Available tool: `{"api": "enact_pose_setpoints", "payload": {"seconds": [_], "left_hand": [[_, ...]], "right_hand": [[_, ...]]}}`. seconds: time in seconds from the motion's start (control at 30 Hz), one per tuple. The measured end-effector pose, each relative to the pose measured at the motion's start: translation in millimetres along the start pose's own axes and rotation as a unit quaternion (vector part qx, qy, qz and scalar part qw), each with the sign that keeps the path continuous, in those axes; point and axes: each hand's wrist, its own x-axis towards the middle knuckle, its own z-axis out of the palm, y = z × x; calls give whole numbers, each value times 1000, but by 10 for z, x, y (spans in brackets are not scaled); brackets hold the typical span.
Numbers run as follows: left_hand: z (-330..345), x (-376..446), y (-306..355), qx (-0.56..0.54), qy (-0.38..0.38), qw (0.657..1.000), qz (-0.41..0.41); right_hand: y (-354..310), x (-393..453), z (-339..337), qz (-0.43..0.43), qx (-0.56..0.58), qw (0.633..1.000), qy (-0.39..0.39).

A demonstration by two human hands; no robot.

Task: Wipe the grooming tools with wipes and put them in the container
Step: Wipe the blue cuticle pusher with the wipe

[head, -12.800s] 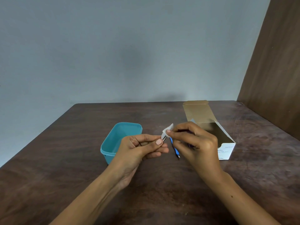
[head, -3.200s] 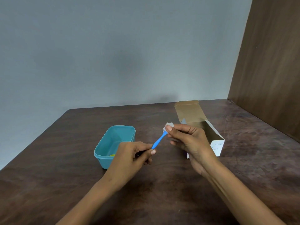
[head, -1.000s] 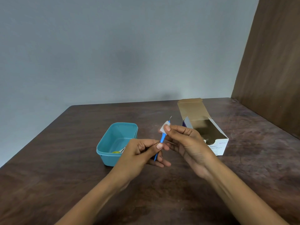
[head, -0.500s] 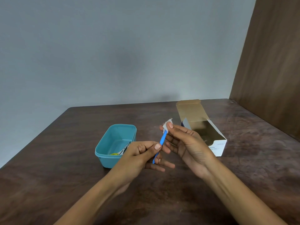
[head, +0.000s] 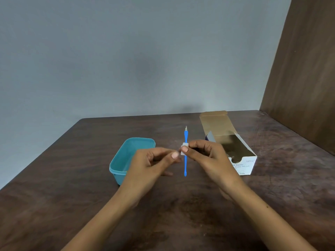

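A thin blue grooming tool (head: 185,167) with a metal tip stands upright in the air above the table. My right hand (head: 212,156) pinches a small white wipe (head: 184,144) around the tool's middle. My left hand (head: 150,165) is just left of the tool with its fingers curled and its thumb tip close to the wipe. I cannot tell whether it touches the tool. The tool's lower end hangs free. The teal container (head: 116,160) sits behind my left hand, which hides most of its inside.
An open white swab box (head: 244,165) lies on its side at the right with its flap up. The dark wooden table (head: 181,214) meets a grey wall at the back. A brown wooden panel (head: 304,87) stands along the right side.
The tool has swung from a slant to upright. My right hand's wipe has slid from the top end to the middle. My left hand no longer grips the lower end.
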Motion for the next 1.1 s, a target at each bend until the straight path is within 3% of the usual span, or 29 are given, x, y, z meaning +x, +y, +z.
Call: {"api": "enact_pose_setpoints", "payload": {"seconds": [0.13, 0.37, 0.57, 0.73, 1.1], "left_hand": [[-11, 13, 21, -2, 69, 996, 53], [-15, 33, -21, 19, 115, 992, 51], [-6, 21, 13, -23, 73, 996, 46], [-8, 13, 49, -107, 45, 993, 33], [22, -16, 69, -172, 34, 984, -16]], "right_hand": [[40, -6, 27, -28, -111, 992, -59], [40, -43, 104, -53, -183, 975, -117], [-37, -84, 91, 19, 9, 991, -134], [-89, -84, 52, 105, 97, 972, -185], [-185, -30, -128, 160, 44, 951, -261]]}}
